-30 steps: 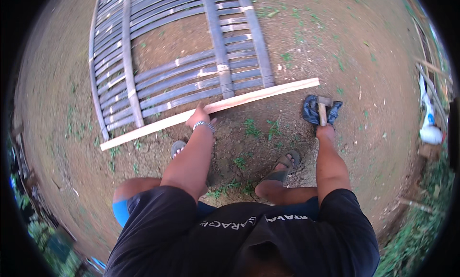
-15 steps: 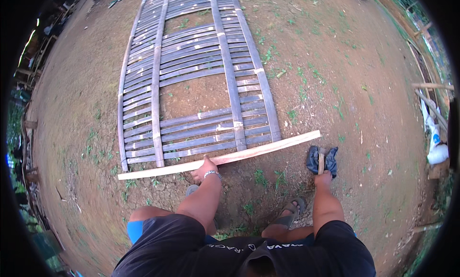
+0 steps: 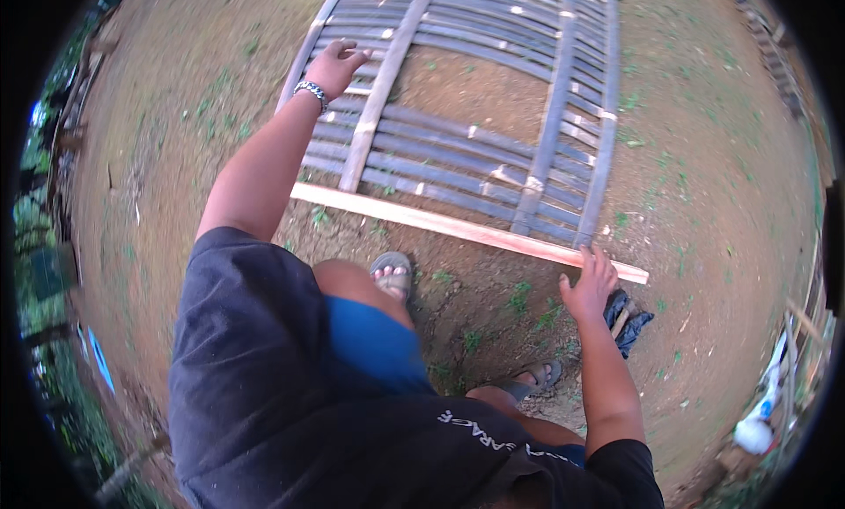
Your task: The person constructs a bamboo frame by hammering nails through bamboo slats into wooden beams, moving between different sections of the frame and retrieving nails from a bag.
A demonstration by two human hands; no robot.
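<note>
My left hand (image 3: 337, 69) hovers over the left side of a slatted bamboo panel (image 3: 378, 113), fingers loosely bent and apart from the thumb, holding nothing. A pale wooden strip (image 3: 440, 223) lies across the panel's near end. With fingers spread, my right hand (image 3: 591, 284) rests its fingertips on the strip close to its right end. Just right of that wrist, a tool's wooden handle (image 3: 623, 317) lies on a crumpled black plastic bag (image 3: 632, 335); the tool's head cannot be made out.
Bare brown soil (image 3: 202, 157) with small green weeds surrounds the panel. My sandalled feet (image 3: 392, 274) stand on the near side of the strip. A white bundle (image 3: 754, 435) lies by poles at the far right. Plants and posts line the left edge.
My left hand has let go of the wooden strip and moved up and left over the panel. My right hand has released the wooden handle and moved onto the strip. The view has turned.
</note>
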